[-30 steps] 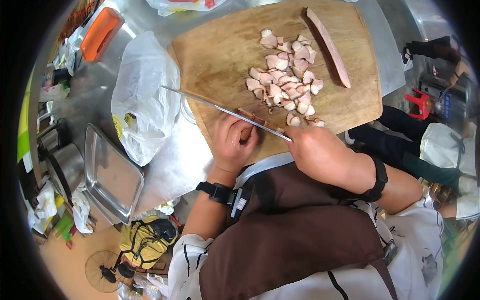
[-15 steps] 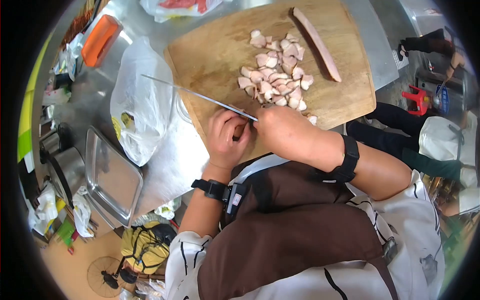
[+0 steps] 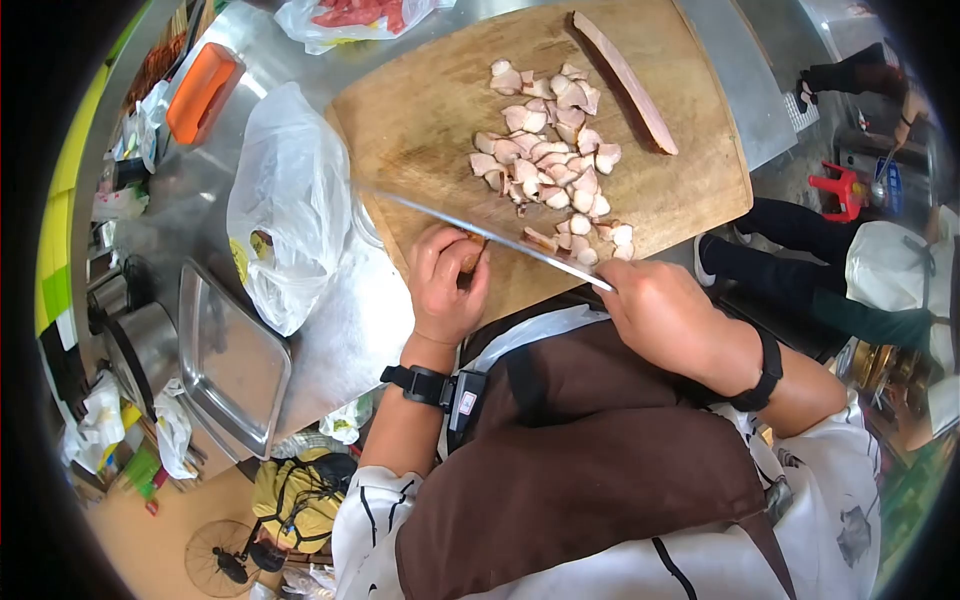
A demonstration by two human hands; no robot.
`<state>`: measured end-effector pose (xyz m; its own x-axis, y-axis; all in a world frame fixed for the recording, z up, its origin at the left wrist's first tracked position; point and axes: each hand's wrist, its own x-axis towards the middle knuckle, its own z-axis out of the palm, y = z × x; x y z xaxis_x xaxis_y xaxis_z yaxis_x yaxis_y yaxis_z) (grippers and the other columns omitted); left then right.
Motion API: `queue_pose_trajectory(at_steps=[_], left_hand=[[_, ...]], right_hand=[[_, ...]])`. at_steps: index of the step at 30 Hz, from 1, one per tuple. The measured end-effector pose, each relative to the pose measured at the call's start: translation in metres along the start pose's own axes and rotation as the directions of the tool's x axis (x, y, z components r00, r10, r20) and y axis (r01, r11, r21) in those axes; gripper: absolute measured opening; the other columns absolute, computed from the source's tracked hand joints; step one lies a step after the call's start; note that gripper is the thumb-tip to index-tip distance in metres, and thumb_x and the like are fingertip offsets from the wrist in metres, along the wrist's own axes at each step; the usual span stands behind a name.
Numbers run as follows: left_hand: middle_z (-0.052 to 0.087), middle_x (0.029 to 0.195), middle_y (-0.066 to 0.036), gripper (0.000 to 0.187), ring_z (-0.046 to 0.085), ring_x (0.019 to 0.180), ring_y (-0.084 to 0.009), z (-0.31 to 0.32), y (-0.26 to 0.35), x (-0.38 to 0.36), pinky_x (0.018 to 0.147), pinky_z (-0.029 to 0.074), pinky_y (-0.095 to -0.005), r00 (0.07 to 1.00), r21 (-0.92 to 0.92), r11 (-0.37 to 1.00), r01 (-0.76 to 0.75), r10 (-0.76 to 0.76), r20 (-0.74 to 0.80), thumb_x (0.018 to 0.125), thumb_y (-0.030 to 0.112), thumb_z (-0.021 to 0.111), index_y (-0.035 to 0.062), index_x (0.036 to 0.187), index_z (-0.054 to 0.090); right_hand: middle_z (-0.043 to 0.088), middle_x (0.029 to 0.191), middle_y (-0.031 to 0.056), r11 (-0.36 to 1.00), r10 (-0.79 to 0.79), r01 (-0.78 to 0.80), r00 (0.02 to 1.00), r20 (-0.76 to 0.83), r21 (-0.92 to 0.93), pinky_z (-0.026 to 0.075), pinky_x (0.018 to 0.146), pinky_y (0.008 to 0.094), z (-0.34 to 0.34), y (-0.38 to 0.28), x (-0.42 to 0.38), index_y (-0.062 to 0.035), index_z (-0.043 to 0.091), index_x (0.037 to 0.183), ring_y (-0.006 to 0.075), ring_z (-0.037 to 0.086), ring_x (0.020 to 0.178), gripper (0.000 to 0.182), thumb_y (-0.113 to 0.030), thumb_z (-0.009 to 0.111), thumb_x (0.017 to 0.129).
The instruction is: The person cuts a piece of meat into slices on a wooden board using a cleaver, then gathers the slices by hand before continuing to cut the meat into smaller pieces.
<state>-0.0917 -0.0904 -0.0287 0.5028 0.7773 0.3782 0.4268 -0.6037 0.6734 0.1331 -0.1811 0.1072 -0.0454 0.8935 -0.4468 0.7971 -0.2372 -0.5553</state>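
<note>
My right hand (image 3: 672,318) is wrapped round the handle of a long knife (image 3: 520,247), whose thin blade points left across the near edge of the wooden cutting board (image 3: 690,195). My left hand (image 3: 447,285) curls its fingers round a brownish piece of meat (image 3: 468,264), mostly hidden by the fingers, just on the near side of the blade. Pale pink meat slices (image 3: 545,150) lie in a loose heap on the board, with a few beside the blade. A long uncut strip of meat (image 3: 628,85) rests at the board's far right.
Left of the board are a white plastic bag (image 3: 285,210), a metal tray (image 3: 235,355) and an orange container (image 3: 203,92). Red meat in a bag (image 3: 360,14) sits beyond the board. Another person (image 3: 785,255) stands to the right, near a red stool (image 3: 838,192).
My right hand and the knife have moved right and toward me, away from my left hand. More slices now show near the blade. My left hand has barely moved.
</note>
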Motion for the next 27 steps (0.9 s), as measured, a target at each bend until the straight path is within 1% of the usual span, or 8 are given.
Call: queue_pose_trajectory(at_steps=[4, 7, 10, 13, 16, 19, 24, 27], left_hand=[[0.059, 0.099, -0.013, 0.03, 0.058, 0.095, -0.0359, -0.003, -0.001, 0.0, 0.084, 0.048, -0.0443, 1.0, 0.061, 0.998, -0.015, 0.014, 0.026, 0.066, 0.001, 0.078, 0.0035, 0.093, 0.064], [0.063, 0.11, -0.018, 0.04, 0.059, 0.104, -0.0405, 0.0, -0.007, -0.008, 0.096, 0.046, -0.0479, 0.998, 0.058, 0.998, 0.022, -0.024, 0.049, 0.068, 0.006, 0.079, 0.0008, 0.105, 0.066], [0.065, 0.108, -0.018, 0.037, 0.06, 0.104, -0.0403, 0.001, -0.009, -0.008, 0.098, 0.044, -0.0495, 0.999, 0.107, 0.993, -0.04, 0.038, 0.028, 0.068, 0.007, 0.078, 0.0014, 0.103, 0.067], [0.065, 0.107, -0.018, 0.036, 0.06, 0.105, -0.0401, 0.005, -0.016, -0.017, 0.1, 0.043, -0.0509, 0.998, 0.11, 0.994, -0.015, 0.007, 0.07, 0.068, 0.008, 0.078, 0.0019, 0.102, 0.068], [0.065, 0.108, -0.019, 0.037, 0.06, 0.105, -0.0399, 0.005, -0.015, -0.017, 0.101, 0.042, -0.051, 0.999, 0.087, 0.996, 0.0, -0.004, 0.046, 0.067, 0.01, 0.078, 0.0023, 0.102, 0.068], [0.06, 0.106, -0.019, 0.041, 0.057, 0.102, -0.0429, 0.003, -0.011, -0.009, 0.094, 0.046, -0.0519, 0.998, 0.124, 0.991, -0.042, 0.037, 0.043, 0.066, 0.008, 0.079, -0.0005, 0.102, 0.064], [0.06, 0.104, -0.018, 0.038, 0.058, 0.099, -0.0411, 0.0, -0.006, -0.001, 0.09, 0.048, -0.048, 0.999, 0.096, 0.995, -0.018, 0.013, 0.045, 0.066, 0.007, 0.079, -0.0001, 0.099, 0.064], [0.06, 0.101, -0.016, 0.033, 0.058, 0.097, -0.0383, 0.0, -0.003, 0.001, 0.086, 0.048, -0.0449, 1.0, 0.089, 0.996, 0.0, -0.003, 0.028, 0.066, 0.006, 0.078, 0.0013, 0.096, 0.064]], right_hand=[[0.065, 0.075, 0.0235, 0.999, 0.005, -0.004, 0.999, 0.044, -0.033, 0.052, 0.067, 0.0489, -0.008, -0.006, -0.017, 0.0035, 0.057, 0.086, 0.0424, 0.064, 0.071, 0.01, -0.007, 0.056, 0.084], [0.065, 0.076, 0.0215, 0.998, -0.004, 0.007, 0.999, 0.045, -0.06, 0.053, 0.066, 0.0476, -0.012, -0.007, -0.025, 0.003, 0.057, 0.086, 0.0403, 0.065, 0.071, 0.009, -0.006, 0.056, 0.084], [0.064, 0.076, 0.0202, 0.996, -0.014, 0.019, 0.998, 0.056, -0.084, 0.053, 0.065, 0.0464, -0.016, -0.009, -0.028, 0.0026, 0.057, 0.086, 0.0383, 0.065, 0.071, 0.008, -0.005, 0.056, 0.084], [0.064, 0.075, 0.02, 0.997, -0.002, 0.008, 0.997, 0.08, -0.071, 0.053, 0.065, 0.046, -0.021, -0.013, -0.028, 0.0026, 0.057, 0.086, 0.0376, 0.065, 0.071, 0.008, -0.005, 0.055, 0.084], [0.064, 0.076, 0.0206, 0.998, -0.007, 0.013, 0.996, 0.089, -0.061, 0.053, 0.066, 0.0464, -0.019, -0.012, -0.025, 0.0029, 0.057, 0.086, 0.0381, 0.065, 0.071, 0.008, -0.004, 0.055, 0.083], [0.064, 0.076, 0.0214, 0.999, -0.016, 0.021, 0.995, 0.102, -0.049, 0.053, 0.067, 0.0472, -0.016, -0.01, -0.016, 0.0032, 0.057, 0.085, 0.0393, 0.065, 0.072, 0.008, -0.003, 0.054, 0.081], [0.065, 0.077, 0.0235, 0.999, -0.03, 0.031, 0.988, 0.149, -0.005, 0.053, 0.068, 0.0486, -0.014, -0.015, 0.001, 0.0047, 0.058, 0.085, 0.0418, 0.065, 0.072, 0.01, -0.002, 0.053, 0.08], [0.064, 0.072, 0.0204, 0.998, -0.055, 0.055, 0.989, 0.138, 0.005, 0.052, 0.064, 0.0486, -0.005, -0.016, 0.019, 0.0009, 0.059, 0.089, 0.04, 0.064, 0.069, 0.011, -0.009, 0.062, 0.085]])
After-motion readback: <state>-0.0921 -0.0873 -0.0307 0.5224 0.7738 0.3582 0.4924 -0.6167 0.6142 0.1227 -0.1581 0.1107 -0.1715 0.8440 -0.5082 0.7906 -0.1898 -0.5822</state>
